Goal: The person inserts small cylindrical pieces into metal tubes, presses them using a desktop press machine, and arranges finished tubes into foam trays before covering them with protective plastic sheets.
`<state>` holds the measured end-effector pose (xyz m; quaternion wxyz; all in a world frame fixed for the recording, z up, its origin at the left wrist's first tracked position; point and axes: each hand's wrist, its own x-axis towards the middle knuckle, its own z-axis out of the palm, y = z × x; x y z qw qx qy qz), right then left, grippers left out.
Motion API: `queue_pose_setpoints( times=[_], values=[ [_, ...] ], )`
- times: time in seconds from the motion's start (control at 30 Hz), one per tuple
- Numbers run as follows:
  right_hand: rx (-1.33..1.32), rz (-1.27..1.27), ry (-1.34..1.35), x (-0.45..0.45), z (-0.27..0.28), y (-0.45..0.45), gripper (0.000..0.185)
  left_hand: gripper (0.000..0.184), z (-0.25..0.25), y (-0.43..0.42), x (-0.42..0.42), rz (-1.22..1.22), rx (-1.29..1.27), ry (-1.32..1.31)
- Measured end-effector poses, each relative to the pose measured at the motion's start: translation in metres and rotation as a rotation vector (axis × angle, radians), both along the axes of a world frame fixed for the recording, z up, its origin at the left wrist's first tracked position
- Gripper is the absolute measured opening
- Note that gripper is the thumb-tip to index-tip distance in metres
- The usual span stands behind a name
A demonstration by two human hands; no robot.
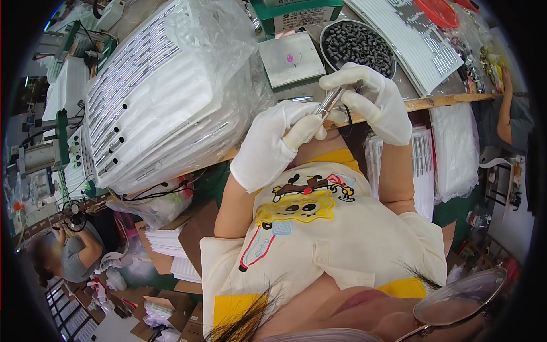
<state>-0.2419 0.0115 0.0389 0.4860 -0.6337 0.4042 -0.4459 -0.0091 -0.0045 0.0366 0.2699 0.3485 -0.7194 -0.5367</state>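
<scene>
A shiny metal tube [329, 105] is held between my two white-gloved hands, above the bench's front edge. My left hand [274, 137] has its fingers closed round the tube's lower end. The fingers of my right hand [373, 97] are curled about its upper end, which they partly cover. Just behind my right hand is a round metal bowl [392, 50] of small black parts [356, 45]. Beyond the tube lies a square pale plate [292, 60] with a pink mark on it.
Plastic-wrapped trays of metal tubes [154, 97] fill the bench's left part. A green box [299, 17] stands behind the plate. Another white tray [407, 43] and a red dish [437, 12] lie at the back right. People sit at the far left [82, 253] and far right [513, 114].
</scene>
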Motion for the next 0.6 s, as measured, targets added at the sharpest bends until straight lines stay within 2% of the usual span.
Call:
queue_pose_setpoints(
  times=[0.1, 0.23, 0.3, 0.33, 0.4, 0.43, 0.53, 0.57, 0.6],
  values=[
    [-0.031, -0.037, -0.046, 0.002, -0.004, 0.003, 0.028, 0.027, -0.001, -0.001, 0.002, -0.023, -0.053, -0.016],
    [-0.025, -0.158, 0.085, 0.005, -0.011, 0.007, 0.024, 0.023, -0.011, 0.001, -0.001, 0.069, -0.145, -0.041],
    [-0.029, -0.192, 0.119, 0.006, -0.017, 0.008, 0.023, 0.025, -0.023, -0.002, -0.003, 0.179, -0.395, -0.123],
    [-0.036, -0.215, 0.155, 0.006, -0.022, 0.006, 0.024, 0.025, -0.027, -0.005, -0.005, 0.179, -0.391, -0.123],
    [-0.038, -0.235, 0.192, 0.004, -0.035, 0.003, 0.025, 0.027, -0.036, -0.015, -0.010, 0.277, -0.623, -0.296],
    [0.004, -0.324, 0.196, 0.002, -0.043, 0.001, 0.025, 0.027, -0.048, -0.021, -0.011, 0.279, -0.621, -0.297],
    [0.042, -0.480, 0.211, -0.013, -0.065, -0.002, 0.023, 0.022, -0.083, -0.037, -0.009, 0.220, -0.546, -0.571],
    [0.044, -0.549, 0.224, -0.021, -0.073, -0.001, 0.023, 0.022, -0.093, -0.038, -0.009, 0.221, -0.548, -0.570],
    [0.031, -0.587, 0.241, -0.031, -0.083, -0.002, 0.020, 0.022, -0.104, -0.037, -0.009, 0.219, -0.660, -0.613]
  ],
)
